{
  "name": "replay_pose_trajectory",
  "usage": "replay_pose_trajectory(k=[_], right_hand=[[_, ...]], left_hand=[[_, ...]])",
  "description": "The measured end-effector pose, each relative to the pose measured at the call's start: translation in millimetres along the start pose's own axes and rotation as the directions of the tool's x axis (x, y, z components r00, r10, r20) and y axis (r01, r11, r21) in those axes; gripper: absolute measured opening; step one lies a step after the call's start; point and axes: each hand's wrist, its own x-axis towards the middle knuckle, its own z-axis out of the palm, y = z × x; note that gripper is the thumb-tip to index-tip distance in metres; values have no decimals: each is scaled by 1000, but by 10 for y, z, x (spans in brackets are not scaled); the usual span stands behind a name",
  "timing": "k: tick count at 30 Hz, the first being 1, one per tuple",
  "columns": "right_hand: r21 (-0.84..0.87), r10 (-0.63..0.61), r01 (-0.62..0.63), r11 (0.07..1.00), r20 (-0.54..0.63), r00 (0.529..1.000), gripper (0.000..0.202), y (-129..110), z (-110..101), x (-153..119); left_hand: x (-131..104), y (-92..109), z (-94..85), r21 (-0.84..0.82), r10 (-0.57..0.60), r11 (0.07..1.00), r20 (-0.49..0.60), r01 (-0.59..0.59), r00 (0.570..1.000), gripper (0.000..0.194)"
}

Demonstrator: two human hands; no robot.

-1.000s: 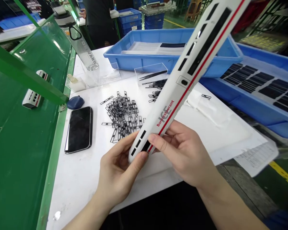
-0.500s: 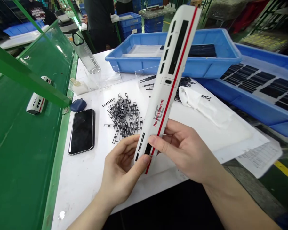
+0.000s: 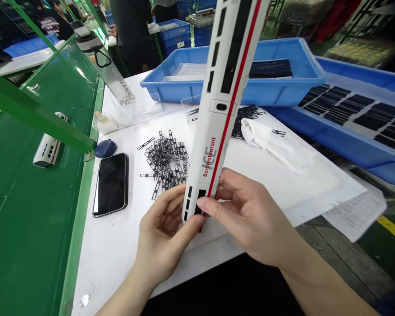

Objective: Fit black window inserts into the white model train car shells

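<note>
A long white model train car body point(image 3: 213, 118) with a red stripe, dark windows and "ICE Bordrestaurant" lettering tilts up from between my hands. My left hand point(image 3: 167, 232) grips its near end, thumb pressed by the lowest windows. From the other side my right hand point(image 3: 246, 215) holds it, the thumb tip lying on the dark window strip near that end and the fingers behind the body. Behind my left hand lies a pile of thin black window-frame pieces point(image 3: 167, 160) on the white table.
Left are a phone point(image 3: 111, 184), a dark blue object point(image 3: 105, 148) and a clear bottle point(image 3: 116, 81). Another train body point(image 3: 47, 149) rests on the green surface. Blue bins point(image 3: 283, 92) stand behind, a white cloth point(image 3: 273, 145) at right. A person in dark clothing point(image 3: 130, 33) stands beyond.
The train car body's far end has swung up and nearer, now running past the top of the view. Both hands keep their grip at the near end.
</note>
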Motion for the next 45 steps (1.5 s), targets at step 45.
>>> replay_pose_trajectory(k=[45], right_hand=[[26, 18, -21, 999, 111, 994, 20, 86, 9, -22]], left_hand=[[-15, -35, 41, 18, 124, 992, -13, -124, 992, 62]])
